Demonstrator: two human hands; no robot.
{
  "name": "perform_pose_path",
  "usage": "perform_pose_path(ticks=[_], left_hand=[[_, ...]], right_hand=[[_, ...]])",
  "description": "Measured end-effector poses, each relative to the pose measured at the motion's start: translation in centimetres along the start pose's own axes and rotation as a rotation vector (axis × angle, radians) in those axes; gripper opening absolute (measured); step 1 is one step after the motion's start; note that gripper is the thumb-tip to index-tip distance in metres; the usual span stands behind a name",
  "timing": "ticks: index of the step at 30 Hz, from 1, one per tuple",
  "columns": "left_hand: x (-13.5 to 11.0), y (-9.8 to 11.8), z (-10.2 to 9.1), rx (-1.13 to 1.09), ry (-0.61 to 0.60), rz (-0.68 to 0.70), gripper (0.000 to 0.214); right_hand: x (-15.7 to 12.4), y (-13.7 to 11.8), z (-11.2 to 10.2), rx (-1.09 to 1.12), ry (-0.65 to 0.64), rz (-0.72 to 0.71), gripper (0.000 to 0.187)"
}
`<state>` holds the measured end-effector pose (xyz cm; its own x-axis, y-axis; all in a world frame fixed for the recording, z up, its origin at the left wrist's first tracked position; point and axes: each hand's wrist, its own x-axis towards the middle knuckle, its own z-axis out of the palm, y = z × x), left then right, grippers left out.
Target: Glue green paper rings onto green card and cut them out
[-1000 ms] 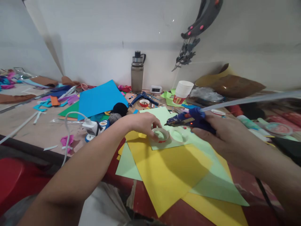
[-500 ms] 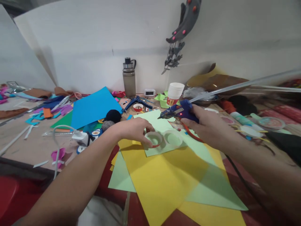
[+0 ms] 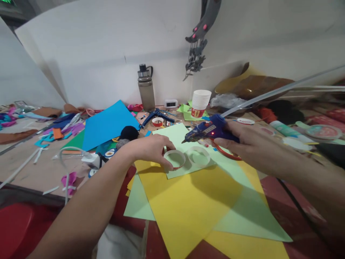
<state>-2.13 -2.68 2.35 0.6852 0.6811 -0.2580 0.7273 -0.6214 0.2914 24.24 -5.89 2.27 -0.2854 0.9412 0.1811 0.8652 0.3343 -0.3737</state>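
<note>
My left hand pinches the left side of a paper cup ring, a short cut section with a white rim and some red outside. It rests on a light green sheet. Just right of it a second paper ring stands on the same sheet, apart from my fingers. My right hand grips a blue hot glue gun with a small red light lit. Its nozzle points left, above and behind the rings, and a clear glue stick sticks out of its back.
Yellow sheets and more green ones lie in front. Behind stand a stack of paper cups, a water bottle, a small clock and blue-handled pliers. A blue sheet and a white plug are at left.
My right hand and the glue gun have shifted slightly right and down. My left hand keeps its hold on the paper ring. The view has tilted a little.
</note>
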Motion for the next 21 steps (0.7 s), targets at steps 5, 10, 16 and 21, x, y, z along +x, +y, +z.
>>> perform_pose_path(ticks=[5,10,16,21], left_hand=[[-0.2,-0.1,-0.1,-0.002,-0.016,-0.041,0.064],[-0.2,-0.2,0.1,-0.012,0.004,-0.045,0.076],[-0.2,-0.3,0.0,-0.037,0.003,-0.056,0.069],[0.3,-0.8,0.2,-0.077,0.144,-0.092,0.058]], right_hand=[[0.0,0.3,-0.5,-0.022,-0.008,-0.043,0.032],[-0.2,0.6,-0.4,-0.068,-0.009,-0.032,0.033],[0.2,0.4,-0.2,-0.028,0.075,0.016,0.024],[1.2,1.6,1.0,0.264,0.133,0.140,0.020]])
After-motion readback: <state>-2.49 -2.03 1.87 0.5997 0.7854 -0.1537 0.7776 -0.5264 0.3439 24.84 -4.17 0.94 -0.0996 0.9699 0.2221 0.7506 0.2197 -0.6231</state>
